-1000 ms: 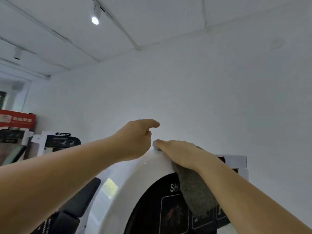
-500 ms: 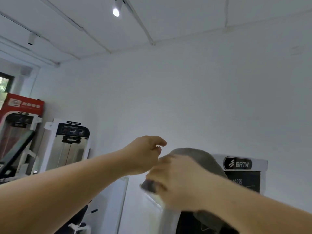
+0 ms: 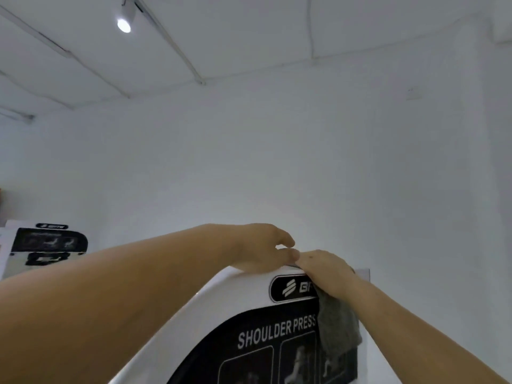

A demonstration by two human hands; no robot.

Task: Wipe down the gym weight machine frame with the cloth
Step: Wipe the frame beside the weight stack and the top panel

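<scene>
The white weight machine frame (image 3: 235,297) fills the lower middle, with a black "SHOULDER PRESS" panel (image 3: 266,345) on its face. My right hand (image 3: 324,268) lies flat along the frame's top edge and presses a grey cloth (image 3: 338,325) against it. Most of the cloth hangs down over the panel below my wrist. My left hand (image 3: 260,248) rests on the top edge just left of the right one, holding nothing, and its fingertips meet my right fingertips. My right thumb is hidden.
A white wall rises close behind the machine. Another white machine with a black panel (image 3: 47,245) stands at the far left. A ceiling spotlight (image 3: 123,24) shines above.
My right hand lifted the cloth off the curved edge, carried it through the air and set it down on the flat top edge. My left hand came down onto the top.
</scene>
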